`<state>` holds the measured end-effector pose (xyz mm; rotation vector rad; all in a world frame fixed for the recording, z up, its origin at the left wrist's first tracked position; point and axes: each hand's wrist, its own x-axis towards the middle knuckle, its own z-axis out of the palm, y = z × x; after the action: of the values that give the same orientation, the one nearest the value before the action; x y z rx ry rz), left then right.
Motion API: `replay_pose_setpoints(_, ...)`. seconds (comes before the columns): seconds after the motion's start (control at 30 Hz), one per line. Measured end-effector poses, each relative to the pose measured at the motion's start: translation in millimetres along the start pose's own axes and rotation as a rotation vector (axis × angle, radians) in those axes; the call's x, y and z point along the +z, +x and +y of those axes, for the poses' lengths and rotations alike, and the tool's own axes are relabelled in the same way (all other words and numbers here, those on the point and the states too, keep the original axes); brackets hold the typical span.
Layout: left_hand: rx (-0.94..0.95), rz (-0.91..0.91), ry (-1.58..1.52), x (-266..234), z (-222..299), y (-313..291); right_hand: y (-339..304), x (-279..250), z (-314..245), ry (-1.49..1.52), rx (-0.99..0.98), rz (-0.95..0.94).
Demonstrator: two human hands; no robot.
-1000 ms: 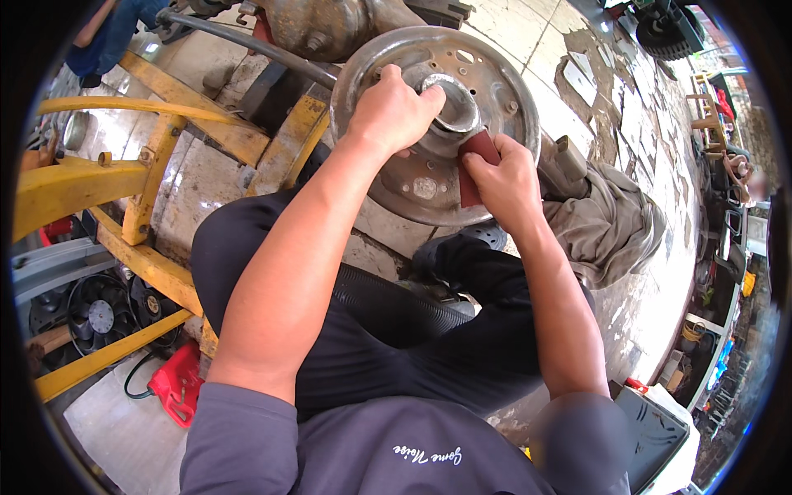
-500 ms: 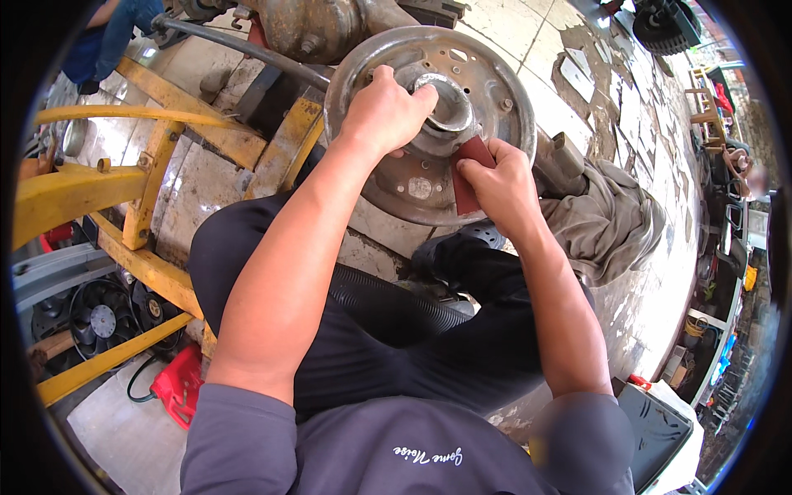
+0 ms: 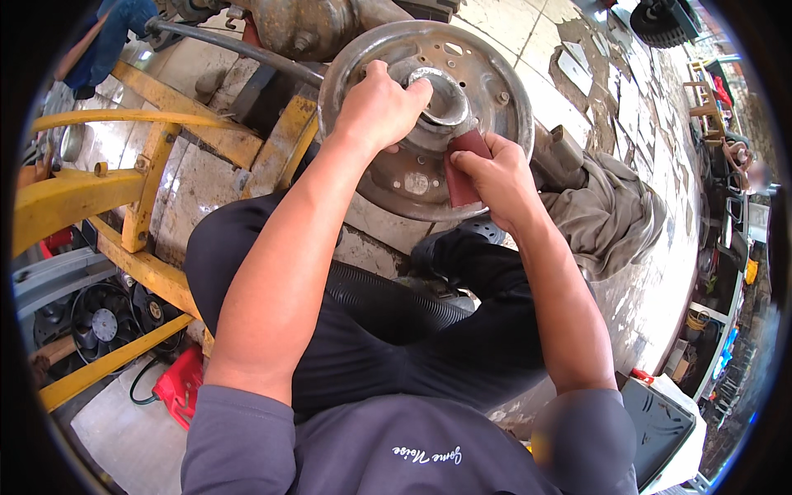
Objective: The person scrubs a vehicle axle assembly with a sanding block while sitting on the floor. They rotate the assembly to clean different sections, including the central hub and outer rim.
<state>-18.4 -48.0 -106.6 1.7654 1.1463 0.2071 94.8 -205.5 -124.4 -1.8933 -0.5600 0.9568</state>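
- The person's right hand (image 3: 501,177) pinches a reddish-brown sheet (image 3: 467,172) between thumb and fingers, the thumb pressed flat on its face.
- That sheet stands before the lower right part of a round metal plate (image 3: 484,111), just below the raised metal ring (image 3: 447,101) at its middle; how firmly it bears on the plate cannot be told.
- The left hand (image 3: 381,109) lies over the plate's left side, thumb set apart from the index finger and its tip at the ring's rim. Some fingertips are hidden, so whether it grips anything cannot be told.
- White script lettering (image 3: 426,455) runs across the chest of the person's dark shirt (image 3: 363,462), upside down in this view.
- Any writing on the things along the right edge is too small to read.
- Behind the plate sits a rusty metal housing (image 3: 293,25), with a long rod (image 3: 239,53) to its left.
- A yellow frame (image 3: 78,198) fills the left side, a red container (image 3: 177,386) below it.
- A crumpled grey-brown cloth (image 3: 615,214) lies right of the plate.
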Motion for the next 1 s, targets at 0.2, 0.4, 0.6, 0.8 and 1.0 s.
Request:
replay_pose_setpoints(0.2, 0.008, -0.008, -0.003, -2, 1, 1, 1, 1, -1, -0.075, -0.036, 0.033)
replay_pose_setpoints(0.4, -0.006, 0.009, -0.005, -1, 2, 0, -2, 0, -7, -0.172, -0.066, 0.057)
replay_pose_setpoints(0.6, 0.008, 0.012, -0.001, 0, 1, 0, 0, -6, -6, -0.199, -0.012, 0.018)
replay_pose_setpoints(0.8, -0.043, -0.048, -0.017, -3, 0, 2, -10, -16, -27, -0.342, 0.043, -0.138)
replay_pose_setpoints(1.0, -0.069, -0.079, -0.041, -4, 1, 3, -13, -16, -25, -0.355, -0.173, 0.037)
